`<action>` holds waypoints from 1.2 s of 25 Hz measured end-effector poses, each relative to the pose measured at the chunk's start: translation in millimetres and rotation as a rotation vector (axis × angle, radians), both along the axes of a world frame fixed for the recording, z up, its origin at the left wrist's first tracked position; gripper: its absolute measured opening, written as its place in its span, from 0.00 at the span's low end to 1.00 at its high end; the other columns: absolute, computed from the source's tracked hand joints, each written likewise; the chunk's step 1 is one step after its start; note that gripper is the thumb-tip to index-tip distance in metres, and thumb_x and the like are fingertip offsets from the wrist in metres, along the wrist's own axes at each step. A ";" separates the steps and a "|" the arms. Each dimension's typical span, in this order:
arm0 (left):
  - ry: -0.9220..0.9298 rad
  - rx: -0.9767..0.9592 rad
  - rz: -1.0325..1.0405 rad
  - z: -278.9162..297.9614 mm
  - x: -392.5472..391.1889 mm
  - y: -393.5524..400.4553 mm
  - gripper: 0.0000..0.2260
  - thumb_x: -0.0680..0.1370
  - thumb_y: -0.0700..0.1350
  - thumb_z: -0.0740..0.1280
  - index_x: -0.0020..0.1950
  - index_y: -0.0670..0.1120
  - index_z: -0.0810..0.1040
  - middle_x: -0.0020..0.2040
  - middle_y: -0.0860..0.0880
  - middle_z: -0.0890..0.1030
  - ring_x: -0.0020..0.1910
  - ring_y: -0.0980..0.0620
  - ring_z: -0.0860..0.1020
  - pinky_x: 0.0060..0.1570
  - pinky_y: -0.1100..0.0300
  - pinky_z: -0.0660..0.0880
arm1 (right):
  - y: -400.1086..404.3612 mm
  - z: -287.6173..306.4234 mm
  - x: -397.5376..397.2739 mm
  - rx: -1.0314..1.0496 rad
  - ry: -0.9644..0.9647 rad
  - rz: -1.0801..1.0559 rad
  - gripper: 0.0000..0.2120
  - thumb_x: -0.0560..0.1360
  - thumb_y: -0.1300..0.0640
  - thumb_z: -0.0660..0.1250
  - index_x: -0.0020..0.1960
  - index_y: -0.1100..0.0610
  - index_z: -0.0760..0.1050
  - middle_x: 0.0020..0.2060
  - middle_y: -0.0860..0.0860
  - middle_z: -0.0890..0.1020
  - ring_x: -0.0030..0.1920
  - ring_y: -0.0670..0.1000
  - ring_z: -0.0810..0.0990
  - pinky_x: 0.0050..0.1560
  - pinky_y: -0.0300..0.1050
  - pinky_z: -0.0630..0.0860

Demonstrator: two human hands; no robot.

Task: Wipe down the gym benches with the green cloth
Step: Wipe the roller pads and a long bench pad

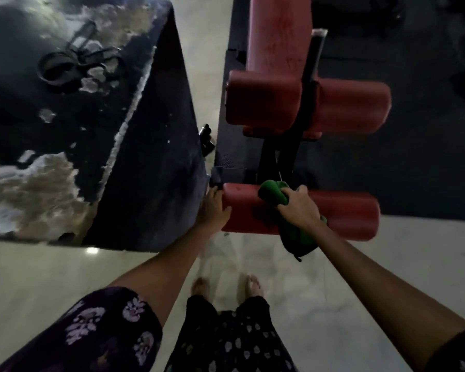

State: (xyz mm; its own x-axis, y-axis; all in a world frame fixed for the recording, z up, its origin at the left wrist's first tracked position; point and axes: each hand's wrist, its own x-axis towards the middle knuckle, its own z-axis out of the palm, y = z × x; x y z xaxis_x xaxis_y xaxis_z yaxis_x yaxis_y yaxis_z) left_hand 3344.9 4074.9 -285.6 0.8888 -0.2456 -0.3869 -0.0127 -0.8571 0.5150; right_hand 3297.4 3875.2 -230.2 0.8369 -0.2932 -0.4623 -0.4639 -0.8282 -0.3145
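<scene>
A red padded gym bench (279, 36) runs away from me on a black frame, with a pair of red roller pads (352, 106) across it. The nearest red roller pad (344, 213) lies straight in front of me. My right hand (301, 208) is shut on the green cloth (271, 193) and presses it onto the middle of this pad; part of the cloth hangs below my wrist. My left hand (212, 208) grips the pad's left end.
A large dark box with a worn, peeling top (65, 130) stands close on the left, with black straps (65, 65) lying on it. The bench stands on a black rubber mat (414, 162). My bare feet (226, 285) are on pale floor.
</scene>
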 end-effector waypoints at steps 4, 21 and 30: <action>-0.031 -0.253 0.227 -42.7 16.9 -21.1 0.20 0.81 0.43 0.57 0.73 0.41 0.63 0.74 0.43 0.61 0.73 0.45 0.60 0.71 0.57 0.54 | 15.6 -36.8 -2.3 -0.057 -0.076 -0.222 0.21 0.76 0.53 0.63 0.68 0.52 0.68 0.62 0.57 0.65 0.56 0.62 0.73 0.53 0.53 0.71; -0.167 -0.798 0.448 -128.3 6.2 -29.6 0.20 0.80 0.44 0.52 0.69 0.37 0.69 0.70 0.41 0.69 0.67 0.56 0.64 0.62 0.79 0.57 | 40.0 -107.1 2.0 -0.267 -0.262 0.107 0.30 0.69 0.43 0.53 0.70 0.47 0.67 0.65 0.49 0.73 0.63 0.56 0.69 0.59 0.53 0.63; -0.090 -0.828 0.512 -132.5 8.9 -31.6 0.24 0.78 0.48 0.52 0.71 0.39 0.66 0.69 0.45 0.70 0.65 0.56 0.68 0.59 0.78 0.61 | 55.7 -103.8 62.4 -0.229 -0.073 0.290 0.24 0.77 0.45 0.60 0.72 0.48 0.64 0.66 0.51 0.70 0.64 0.56 0.68 0.60 0.49 0.65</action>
State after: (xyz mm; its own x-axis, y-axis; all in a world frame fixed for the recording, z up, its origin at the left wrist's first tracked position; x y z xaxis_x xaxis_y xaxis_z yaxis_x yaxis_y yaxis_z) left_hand 3353.8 4043.3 -418.1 0.9814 0.0147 -0.1915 0.1916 -0.1379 0.9717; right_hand 3359.8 3930.9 -334.0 0.9287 -0.1278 -0.3482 -0.1829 -0.9745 -0.1300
